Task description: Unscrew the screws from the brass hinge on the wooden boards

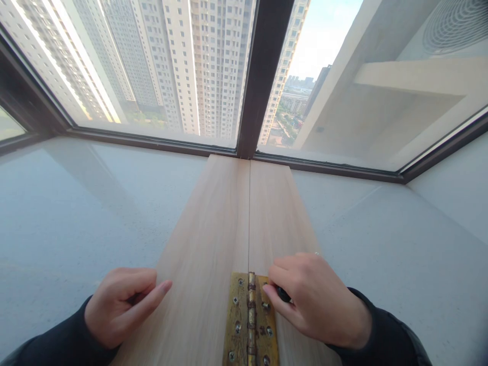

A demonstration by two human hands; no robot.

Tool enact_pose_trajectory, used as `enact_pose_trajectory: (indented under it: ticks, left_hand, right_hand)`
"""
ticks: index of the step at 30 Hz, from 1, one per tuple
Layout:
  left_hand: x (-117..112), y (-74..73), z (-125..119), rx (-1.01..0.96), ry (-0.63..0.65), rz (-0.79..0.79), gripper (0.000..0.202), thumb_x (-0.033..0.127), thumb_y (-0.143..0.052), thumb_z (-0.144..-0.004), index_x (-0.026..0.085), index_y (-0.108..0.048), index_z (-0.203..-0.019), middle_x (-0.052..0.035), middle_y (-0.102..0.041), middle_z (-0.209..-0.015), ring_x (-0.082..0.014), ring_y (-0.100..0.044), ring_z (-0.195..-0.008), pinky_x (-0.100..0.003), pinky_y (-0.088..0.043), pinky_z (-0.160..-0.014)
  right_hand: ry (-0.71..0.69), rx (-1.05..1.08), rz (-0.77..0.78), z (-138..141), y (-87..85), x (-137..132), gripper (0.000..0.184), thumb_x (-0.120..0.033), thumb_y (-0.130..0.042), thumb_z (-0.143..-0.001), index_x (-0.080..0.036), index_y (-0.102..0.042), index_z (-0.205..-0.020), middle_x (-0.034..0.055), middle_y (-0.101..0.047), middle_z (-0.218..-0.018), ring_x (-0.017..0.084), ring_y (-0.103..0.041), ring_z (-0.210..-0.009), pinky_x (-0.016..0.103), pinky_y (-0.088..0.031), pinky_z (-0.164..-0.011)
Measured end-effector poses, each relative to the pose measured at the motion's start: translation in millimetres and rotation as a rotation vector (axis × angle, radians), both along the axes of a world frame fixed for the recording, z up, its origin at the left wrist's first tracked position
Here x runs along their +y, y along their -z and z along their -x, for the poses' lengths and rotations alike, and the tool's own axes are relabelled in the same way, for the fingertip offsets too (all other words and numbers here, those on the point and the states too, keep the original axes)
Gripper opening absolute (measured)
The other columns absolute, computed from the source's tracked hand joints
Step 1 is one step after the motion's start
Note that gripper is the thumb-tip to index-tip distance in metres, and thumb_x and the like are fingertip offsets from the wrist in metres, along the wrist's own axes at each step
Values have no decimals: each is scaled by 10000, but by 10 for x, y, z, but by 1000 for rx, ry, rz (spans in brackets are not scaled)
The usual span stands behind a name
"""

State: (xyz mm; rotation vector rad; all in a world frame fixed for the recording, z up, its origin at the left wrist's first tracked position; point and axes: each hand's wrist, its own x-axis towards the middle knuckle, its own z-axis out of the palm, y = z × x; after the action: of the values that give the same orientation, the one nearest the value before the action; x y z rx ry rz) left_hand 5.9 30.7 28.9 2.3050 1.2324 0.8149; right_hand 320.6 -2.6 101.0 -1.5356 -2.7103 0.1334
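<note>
Two pale wooden boards (202, 218) (272, 213) lie side by side with a thin seam between them. Across that seam sits a worn brass butt hinge (251, 325), with cross-head screws in both leaves. One screw (266, 305) in the right leaf stands proud of its hole. My right hand (312, 300) is closed at the upper right corner of the hinge, its fingertips by the top screw hole. A rounded black tool handle (282, 294) shows inside its grip; the rest is hidden. My left hand (125, 305), loosely curled with nothing visible in it, is at the left board's edge.
The boards run across a white sill (152, 198) to a dark window frame (249, 101). High-rise buildings (152, 61) stand outside the glass. A white wall (453, 178) closes in on the right.
</note>
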Motion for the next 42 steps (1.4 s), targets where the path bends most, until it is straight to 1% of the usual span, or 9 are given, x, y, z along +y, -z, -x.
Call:
enact_pose_trajectory:
  ticks: [6, 15, 20, 24, 30, 34, 36, 39, 42]
  left_hand:
    - [-7, 7, 15, -16, -13, 29, 415, 268, -433, -906, 183, -190, -580, 52, -142, -589, -78, -183, -503, -270, -172, -505]
    - [-19, -27, -26, -33, -14, 38, 410, 274, -414, -918, 183, -188, -587, 51, -137, -597, -79, -172, -499, -272, -165, -508]
    - [-18, -31, -27, -40, -6, 29, 412, 262, -417, -913, 188, -173, -590, 52, -136, -590, -82, -175, -501, -273, -171, -505]
    - [-18, -36, -28, -37, -7, 32, 411, 270, -417, -917, 187, -167, -602, 49, -129, -598, -80, -171, -505, -275, -170, -508]
    - [-11, -32, -25, -20, -9, 30, 408, 271, -409, -921, 188, -163, -606, 49, -126, -603, -79, -162, -510, -276, -166, -510]
    - [-6, -23, -13, -16, -8, 28, 411, 268, -415, -918, 188, -164, -603, 50, -129, -599, -79, -167, -510, -274, -168, -508]
    - [-7, -24, -12, -13, -9, 26, 412, 268, -415, -918, 189, -164, -601, 51, -129, -599, -80, -166, -510, -274, -168, -508]
    - [-11, -37, -22, -19, -9, 32, 410, 274, -408, -920, 190, -163, -602, 50, -128, -600, -80, -165, -509, -275, -168, -506]
    - [-14, -49, -34, -29, -16, 39, 413, 278, -406, -922, 187, -168, -595, 51, -130, -595, -78, -168, -506, -272, -170, -506]
  right_hand:
    - [-68, 47, -87, -15, 3, -35, 143, -197, -468, -831, -201, -519, -697, 4, -559, -640, 139, -366, -530, 321, -181, -522]
    - [-128, 250, 23, -109, -11, 41, 113, -102, -515, -711, -206, -554, -732, -10, -595, -758, 107, -442, -553, 286, -282, -524]
    - [18, 608, 83, -274, 9, 153, 140, -85, -525, -724, -188, -607, -773, 23, -634, -777, 126, -568, -659, 265, -436, -608]
    - [93, 652, 115, -362, 121, 296, 129, -140, -540, -774, -170, -665, -793, 36, -679, -734, 139, -607, -641, 275, -471, -609]
    - [110, 670, 133, -257, 287, 370, 136, -179, -582, -773, -162, -714, -801, 58, -712, -764, 171, -642, -693, 316, -484, -663]
    - [115, 737, 140, -230, 293, 371, 149, -211, -599, -783, -166, -719, -858, 59, -719, -796, 174, -639, -706, 325, -476, -686]
    - [138, 799, 131, -256, 268, 368, 115, -227, -607, -793, -167, -705, -791, 47, -701, -740, 161, -614, -661, 308, -453, -645]
    - [197, 956, 108, -298, 200, 340, 248, -273, -596, -826, -170, -590, -601, 5, -561, -556, 116, -482, -518, 276, -357, -516]
    - [201, 1182, 128, -271, 79, 263, 299, -406, -466, -883, -215, -460, -653, -53, -374, -511, 101, -343, -445, 256, -296, -433]
